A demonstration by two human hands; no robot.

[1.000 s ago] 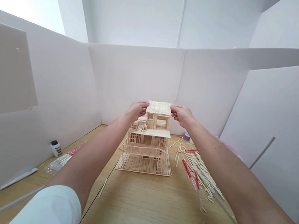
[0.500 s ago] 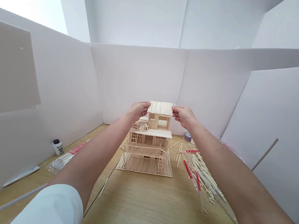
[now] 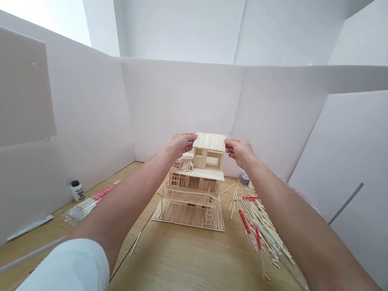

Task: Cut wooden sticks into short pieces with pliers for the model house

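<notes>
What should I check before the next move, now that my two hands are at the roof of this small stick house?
1. Hands placed: left hand and right hand are at opposite sides of the roof: ok.
2. Grip on the roof is firm: cannot tell from this view.
3. The stick house stands upright: ok.
4. The slatted base lies flat on the wooden table: ok.
5. The loose sticks lie to the right, apart from the base: ok.
</notes>
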